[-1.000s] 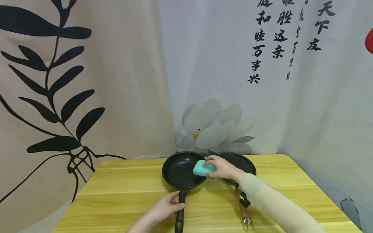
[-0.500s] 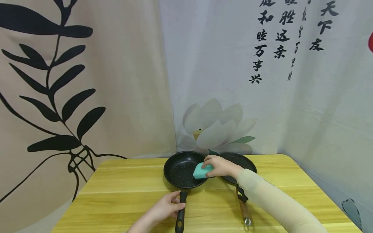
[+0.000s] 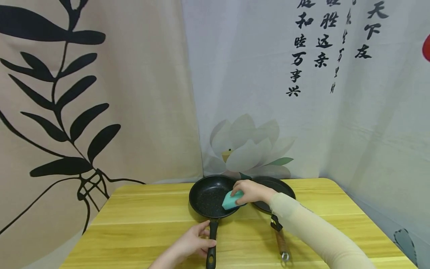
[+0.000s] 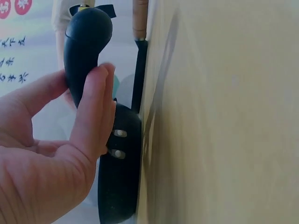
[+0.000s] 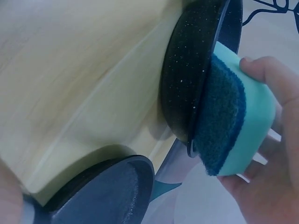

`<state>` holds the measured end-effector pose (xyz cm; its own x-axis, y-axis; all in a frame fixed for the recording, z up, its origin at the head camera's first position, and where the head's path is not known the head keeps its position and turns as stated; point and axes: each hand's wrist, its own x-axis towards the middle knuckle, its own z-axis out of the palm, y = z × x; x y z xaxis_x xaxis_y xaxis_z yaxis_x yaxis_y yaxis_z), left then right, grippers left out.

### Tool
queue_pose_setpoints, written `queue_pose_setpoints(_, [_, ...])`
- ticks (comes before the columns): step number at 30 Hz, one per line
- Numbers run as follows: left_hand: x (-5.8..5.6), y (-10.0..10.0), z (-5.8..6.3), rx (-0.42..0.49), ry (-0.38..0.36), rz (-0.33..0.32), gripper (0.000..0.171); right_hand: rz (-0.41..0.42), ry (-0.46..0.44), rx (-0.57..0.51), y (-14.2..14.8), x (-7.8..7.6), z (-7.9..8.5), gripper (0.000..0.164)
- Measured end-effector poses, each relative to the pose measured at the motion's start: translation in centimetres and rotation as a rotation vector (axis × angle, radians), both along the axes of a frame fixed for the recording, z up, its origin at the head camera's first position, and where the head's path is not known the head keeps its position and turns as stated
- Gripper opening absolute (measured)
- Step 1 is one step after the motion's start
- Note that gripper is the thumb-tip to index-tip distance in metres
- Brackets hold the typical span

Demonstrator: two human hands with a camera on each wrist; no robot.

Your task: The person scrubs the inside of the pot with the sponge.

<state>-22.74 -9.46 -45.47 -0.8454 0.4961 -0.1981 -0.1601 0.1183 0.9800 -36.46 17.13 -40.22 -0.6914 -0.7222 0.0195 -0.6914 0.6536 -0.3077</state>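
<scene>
A black speckled frying pan point(image 3: 206, 198) sits near the back of the table, its black handle point(image 3: 213, 229) toward me. Thumb and fingers of my left hand point(image 3: 195, 240) grip that handle; the left wrist view shows them on both sides of the handle point(image 4: 84, 49). My right hand point(image 3: 251, 191) holds a turquoise sponge point(image 3: 230, 201) at the pan's right inner side. In the right wrist view, the sponge point(image 5: 256, 116) has its dark blue scouring layer point(image 5: 220, 112) against the pan's rim. Part of the sponge is hidden under the fingers.
To the right, a flat black pan point(image 3: 273, 184) with a brown handle point(image 3: 281, 242) lies partly behind my right hand and sleeve. A black tag point(image 3: 276, 223) hangs at its handle. Behind the wooden table point(image 3: 141, 209) stands a printed cloth backdrop point(image 3: 141, 93).
The sponge has slid slightly toward me along the pan's right side, tilting more. The frying pan's handle end has swung a little to the right, with my left hand following.
</scene>
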Motion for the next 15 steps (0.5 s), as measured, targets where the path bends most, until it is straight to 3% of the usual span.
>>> queue_pose_setpoints(6, [0.18,-0.03,0.11,0.055,-0.011,-0.033,0.083,-0.013,-0.021,0.033,-0.40,-0.17,0.18,0.031])
queue_pose_setpoints(15, [0.55,0.73,0.43,0.053,-0.010,-0.033,0.077,-0.016,-0.066,0.051,-1.03,-0.15,0.61,0.026])
